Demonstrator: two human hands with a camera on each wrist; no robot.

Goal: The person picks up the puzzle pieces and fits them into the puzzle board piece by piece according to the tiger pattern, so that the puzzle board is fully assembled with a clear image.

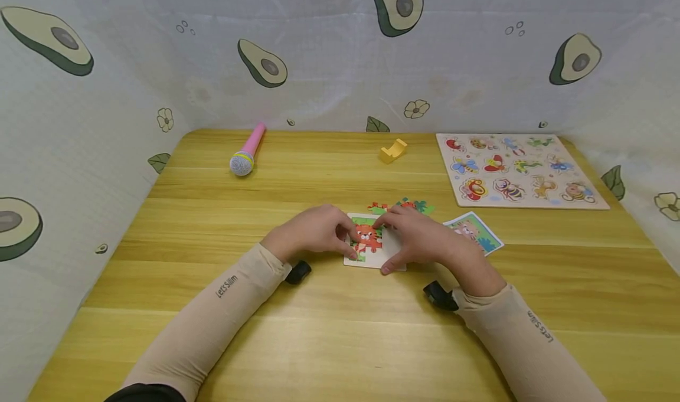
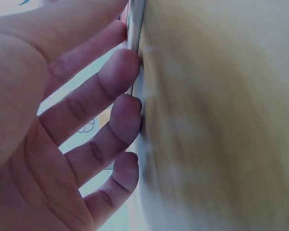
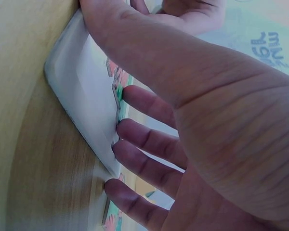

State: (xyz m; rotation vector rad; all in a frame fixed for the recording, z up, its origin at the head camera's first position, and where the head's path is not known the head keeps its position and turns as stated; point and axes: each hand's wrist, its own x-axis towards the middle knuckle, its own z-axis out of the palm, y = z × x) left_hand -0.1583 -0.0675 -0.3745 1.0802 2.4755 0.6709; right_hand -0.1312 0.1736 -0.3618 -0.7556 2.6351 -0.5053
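A small white jigsaw board point(image 1: 392, 247) lies flat on the wooden table between both hands. Joined pieces showing an orange tiger cub point(image 1: 368, 237) cover its left and far parts; the near right is bare white. My left hand point(image 1: 313, 232) touches the left side with thumb and index finger apart, its other fingertips at the table by the board's edge in the left wrist view. Spread over the right side, my right hand point(image 1: 427, 237) has its thumb at the near edge and its fingertips on the far pieces, beside a green piece point(image 3: 119, 91).
Loose jigsaw pieces point(image 1: 417, 205) lie just beyond the board. A picture card point(image 1: 487, 237) is partly under the right hand. Farther back are a pink toy microphone point(image 1: 252, 148), a yellow curved block point(image 1: 393, 151) and an insect puzzle board point(image 1: 523, 200).
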